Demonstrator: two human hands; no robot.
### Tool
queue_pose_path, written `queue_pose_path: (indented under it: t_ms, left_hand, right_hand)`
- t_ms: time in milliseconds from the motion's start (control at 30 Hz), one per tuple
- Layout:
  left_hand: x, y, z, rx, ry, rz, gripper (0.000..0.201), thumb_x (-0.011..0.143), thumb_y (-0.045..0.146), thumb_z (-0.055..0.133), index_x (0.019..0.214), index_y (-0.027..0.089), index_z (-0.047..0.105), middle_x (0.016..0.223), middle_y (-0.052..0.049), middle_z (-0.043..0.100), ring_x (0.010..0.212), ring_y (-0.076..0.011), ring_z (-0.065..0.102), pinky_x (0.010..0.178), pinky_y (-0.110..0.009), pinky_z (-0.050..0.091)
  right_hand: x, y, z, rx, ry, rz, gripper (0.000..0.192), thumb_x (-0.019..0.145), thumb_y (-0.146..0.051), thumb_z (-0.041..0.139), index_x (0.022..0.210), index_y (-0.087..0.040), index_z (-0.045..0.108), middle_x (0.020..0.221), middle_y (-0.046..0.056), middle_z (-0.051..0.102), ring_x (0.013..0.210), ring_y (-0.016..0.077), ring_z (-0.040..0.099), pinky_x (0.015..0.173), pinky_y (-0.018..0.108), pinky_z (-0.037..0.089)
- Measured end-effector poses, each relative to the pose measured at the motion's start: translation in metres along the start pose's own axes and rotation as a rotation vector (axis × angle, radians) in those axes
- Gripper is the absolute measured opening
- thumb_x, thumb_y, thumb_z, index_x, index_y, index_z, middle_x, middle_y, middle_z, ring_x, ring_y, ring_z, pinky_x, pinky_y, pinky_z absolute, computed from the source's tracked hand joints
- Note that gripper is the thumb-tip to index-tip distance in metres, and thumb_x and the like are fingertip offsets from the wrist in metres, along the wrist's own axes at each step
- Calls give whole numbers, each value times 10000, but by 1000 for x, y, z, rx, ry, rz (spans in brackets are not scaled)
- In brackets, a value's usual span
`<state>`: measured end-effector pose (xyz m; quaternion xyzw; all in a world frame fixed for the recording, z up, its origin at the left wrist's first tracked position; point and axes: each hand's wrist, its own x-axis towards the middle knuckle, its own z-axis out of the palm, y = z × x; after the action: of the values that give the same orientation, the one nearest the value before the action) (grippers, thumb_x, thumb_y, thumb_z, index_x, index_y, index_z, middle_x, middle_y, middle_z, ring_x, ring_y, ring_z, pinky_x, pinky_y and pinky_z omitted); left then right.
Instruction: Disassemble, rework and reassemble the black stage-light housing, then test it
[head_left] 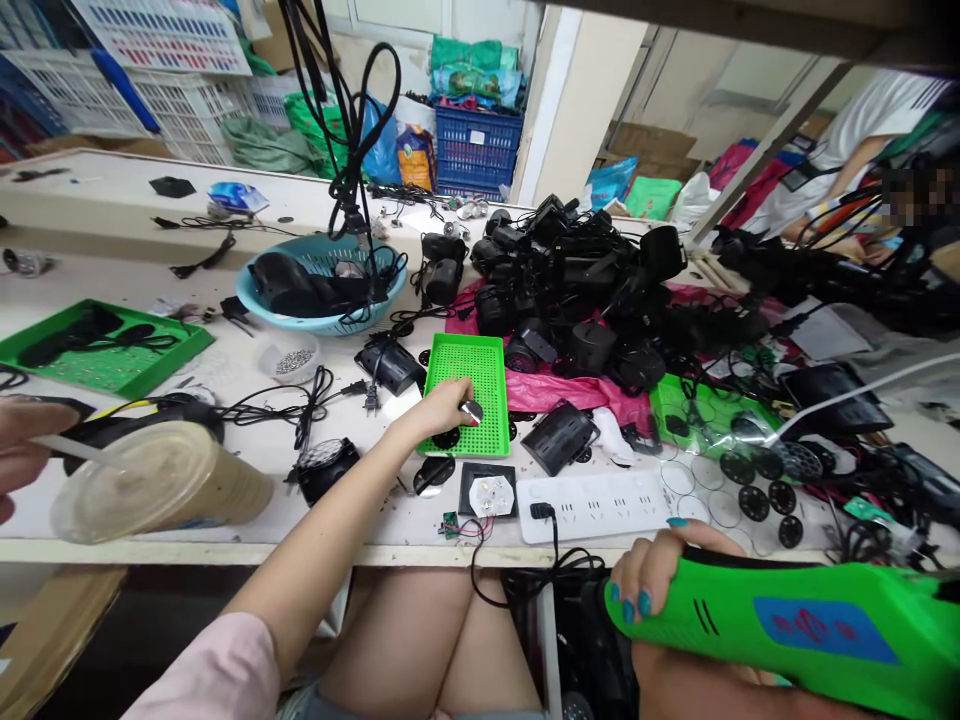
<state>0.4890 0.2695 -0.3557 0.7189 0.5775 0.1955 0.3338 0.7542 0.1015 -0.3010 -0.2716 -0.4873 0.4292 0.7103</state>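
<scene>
My left hand reaches out over a small green mesh tray and pinches a small round silver and black part at the tray's near edge. At the bottom right, below the table's front edge, my right hand grips a bright green power tool with a blue label. A black square plate with a white hexagonal piece lies just in front of the tray.
A white power strip lies by the front edge. A heap of black devices sits on pink cloth behind it, beside a blue basket. Another person's hand holds a straw in a plastic drink cup. A co-worker sits far right.
</scene>
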Motion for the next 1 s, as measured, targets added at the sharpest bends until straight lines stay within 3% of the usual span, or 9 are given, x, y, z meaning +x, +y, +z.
queue_pose_path:
  t_ms: [100, 200, 300, 433, 567, 700, 867, 1000]
  left_hand:
    - [3, 0, -4, -161, -50, -12, 356, 615, 205, 818, 786, 209, 506, 741, 31, 537, 713, -189, 540, 658, -287, 400]
    - [-4, 13, -11, -343, -96, -12, 367, 630, 258, 813, 825, 197, 508, 777, 30, 544, 648, -145, 534, 599, -265, 418]
    - [-25, 41, -18, -512, -167, 31, 368, 686, 329, 790, 893, 191, 519, 816, 17, 570, 649, -125, 544, 594, -253, 444]
    - [-63, 85, -23, -660, -251, 116, 386, 670, 325, 820, 906, 185, 549, 863, 11, 593, 653, -102, 535, 593, -234, 430]
    - [-91, 116, -25, -784, -367, 154, 349, 691, 247, 817, 911, 191, 553, 810, 23, 592, 632, -102, 537, 540, -215, 391]
    - [-105, 129, -28, -738, -398, 159, 304, 710, 200, 778, 913, 198, 552, 731, 40, 567, 586, -99, 485, 492, -211, 344]
    - [-118, 138, -33, -567, -316, 198, 308, 704, 118, 747, 943, 212, 576, 681, 76, 516, 565, -100, 462, 494, -213, 336]
    - [-133, 142, -34, -298, -174, 350, 448, 719, 171, 823, 1118, 251, 634, 961, 14, 609, 809, -161, 588, 679, -257, 468]
  right_hand:
    - [5, -2, 2, 39, -72, 28, 614, 825, -777, 539, 1144, -267, 659, 479, -53, 535, 310, 144, 423, 300, 243, 350]
    - [5, -6, 8, 34, -46, 86, 588, 860, -764, 482, 1155, -286, 653, 500, -55, 539, 331, 149, 451, 335, 257, 391]
    - [3, -8, 19, -27, 57, 114, 461, 875, -650, 557, 1125, -274, 650, 563, -51, 552, 360, 137, 477, 368, 260, 412]
    - [1, -9, 41, -347, 250, 196, 385, 783, -380, 782, 1103, -229, 630, 867, 9, 645, 447, 80, 498, 409, 223, 383]
    - [3, -9, 59, -449, 231, 355, 409, 794, -408, 763, 1117, -221, 595, 919, 21, 666, 540, 102, 513, 504, 250, 420]
    - [4, -11, 67, -433, 186, 424, 465, 773, -435, 781, 1138, -223, 584, 746, -27, 631, 571, 140, 549, 514, 258, 408]
    - [0, -15, 69, -342, 153, 454, 474, 763, -401, 797, 1141, -224, 572, 678, -50, 611, 577, 152, 592, 507, 254, 411]
    - [-2, -17, 66, -330, 147, 445, 494, 760, -380, 799, 1160, -223, 556, 675, -53, 614, 587, 156, 594, 513, 258, 415]
